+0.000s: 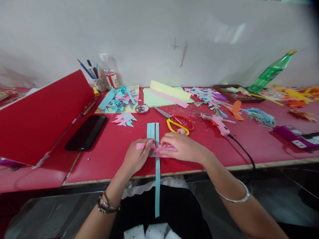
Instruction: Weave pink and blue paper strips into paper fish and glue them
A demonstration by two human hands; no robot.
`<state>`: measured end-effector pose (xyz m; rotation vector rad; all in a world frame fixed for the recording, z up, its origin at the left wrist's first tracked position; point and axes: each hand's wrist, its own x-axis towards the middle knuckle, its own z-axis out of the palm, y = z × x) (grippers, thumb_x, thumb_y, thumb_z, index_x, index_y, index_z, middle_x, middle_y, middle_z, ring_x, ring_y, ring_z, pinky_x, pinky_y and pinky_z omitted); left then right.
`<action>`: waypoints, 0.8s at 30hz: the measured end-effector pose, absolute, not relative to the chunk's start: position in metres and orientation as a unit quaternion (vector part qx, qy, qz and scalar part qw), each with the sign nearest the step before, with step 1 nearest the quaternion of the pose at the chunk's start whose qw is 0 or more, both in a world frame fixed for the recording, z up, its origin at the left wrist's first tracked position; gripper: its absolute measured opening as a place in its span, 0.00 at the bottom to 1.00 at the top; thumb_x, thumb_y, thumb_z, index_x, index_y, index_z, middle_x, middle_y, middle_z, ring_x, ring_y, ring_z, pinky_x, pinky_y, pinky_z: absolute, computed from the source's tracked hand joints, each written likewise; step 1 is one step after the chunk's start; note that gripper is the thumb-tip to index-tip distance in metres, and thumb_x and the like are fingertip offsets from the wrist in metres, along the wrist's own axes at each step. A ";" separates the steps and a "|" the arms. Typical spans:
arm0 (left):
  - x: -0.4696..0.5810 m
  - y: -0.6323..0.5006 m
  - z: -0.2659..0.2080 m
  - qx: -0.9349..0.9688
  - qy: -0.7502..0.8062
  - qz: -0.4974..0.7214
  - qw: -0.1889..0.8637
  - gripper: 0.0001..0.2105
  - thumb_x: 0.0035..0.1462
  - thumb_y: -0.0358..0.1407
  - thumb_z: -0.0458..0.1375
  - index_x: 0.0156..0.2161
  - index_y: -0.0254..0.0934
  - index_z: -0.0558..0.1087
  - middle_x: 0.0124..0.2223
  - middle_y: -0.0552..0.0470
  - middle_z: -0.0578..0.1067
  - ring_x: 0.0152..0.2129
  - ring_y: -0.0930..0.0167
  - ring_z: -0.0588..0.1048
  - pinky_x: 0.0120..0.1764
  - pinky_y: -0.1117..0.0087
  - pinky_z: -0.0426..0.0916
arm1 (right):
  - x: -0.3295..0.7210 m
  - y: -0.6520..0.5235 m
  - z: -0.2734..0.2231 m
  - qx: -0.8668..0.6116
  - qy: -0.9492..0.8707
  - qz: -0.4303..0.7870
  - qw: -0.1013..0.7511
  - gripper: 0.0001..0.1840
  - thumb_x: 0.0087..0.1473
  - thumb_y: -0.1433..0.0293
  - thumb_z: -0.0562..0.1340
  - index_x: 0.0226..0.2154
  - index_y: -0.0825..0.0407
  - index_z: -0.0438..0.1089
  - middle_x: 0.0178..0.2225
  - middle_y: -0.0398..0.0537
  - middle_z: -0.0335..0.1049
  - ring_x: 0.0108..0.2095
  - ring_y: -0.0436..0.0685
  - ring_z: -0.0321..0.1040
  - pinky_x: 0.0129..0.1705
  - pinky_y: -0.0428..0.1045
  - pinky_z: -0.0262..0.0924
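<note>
Pink paper strips (165,154) lie crosswise over light blue paper strips (151,130) near the table's front edge. One long blue strip (157,192) runs down past that edge toward my lap. My left hand (138,154) is closed on the left part of the pink strips, its thumb and fingertips close to the crossing. From the right, my right hand (183,145) grips the pink strips with bent fingers. The fingers partly hide the crossing. Just beyond my right hand lie scissors (171,119) with one red and one yellow handle.
A pink glue gun (216,122) with a black cord lies right. At left are a phone (86,132) and a propped red board (47,119). Behind are blue and pink paper scraps (120,99), paper sheets (159,96), a pen cup (99,84) and a tilted green bottle (271,72).
</note>
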<state>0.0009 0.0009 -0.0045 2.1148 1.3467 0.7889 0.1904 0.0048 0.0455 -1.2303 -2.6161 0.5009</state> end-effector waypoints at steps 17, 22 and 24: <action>0.001 -0.001 -0.001 0.790 0.494 0.271 0.243 0.20 0.60 0.38 0.38 0.40 0.36 0.72 0.37 0.50 0.76 0.34 0.69 0.72 0.36 0.72 0.64 | 0.202 0.002 0.043 -0.398 -0.887 0.217 0.092 0.08 0.52 0.66 0.56 0.36 0.50 0.66 0.36 0.45 0.68 0.35 0.52 0.61 0.42 0.52 0.41; 0.002 0.000 -0.001 0.790 0.493 0.272 0.241 0.19 0.60 0.37 0.38 0.40 0.37 0.72 0.40 0.50 0.76 0.36 0.69 0.72 0.39 0.71 0.64 | 0.205 -0.001 0.040 -0.403 -0.887 0.199 0.103 0.09 0.55 0.66 0.53 0.34 0.51 0.67 0.35 0.45 0.68 0.35 0.52 0.62 0.45 0.53 0.39; 0.002 0.000 0.000 0.791 0.498 0.265 0.237 0.19 0.60 0.37 0.38 0.41 0.37 0.72 0.37 0.50 0.76 0.34 0.69 0.73 0.38 0.71 0.64 | 0.205 -0.001 0.040 -0.403 -0.887 0.194 0.113 0.10 0.56 0.66 0.52 0.34 0.51 0.67 0.34 0.45 0.68 0.34 0.51 0.62 0.45 0.53 0.40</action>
